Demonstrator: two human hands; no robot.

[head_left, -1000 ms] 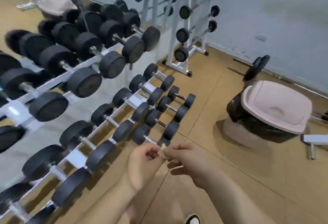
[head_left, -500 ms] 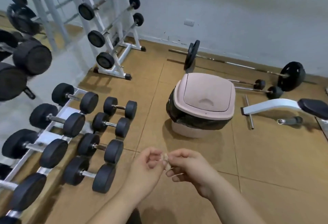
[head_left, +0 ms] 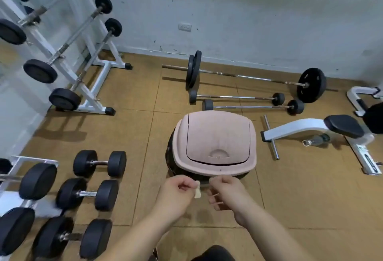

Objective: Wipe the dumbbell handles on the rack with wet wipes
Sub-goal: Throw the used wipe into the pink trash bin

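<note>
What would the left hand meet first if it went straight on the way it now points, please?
The left hand, pinching a wipe scrap, would probably meet the front rim of the pink-lidded bin first; depth is unclear.

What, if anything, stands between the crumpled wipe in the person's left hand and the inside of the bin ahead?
The pink lid of the bin does: its flap lies shut over the opening. The left hand pinches the wipe just short of the near edge, with only air between them.
</note>
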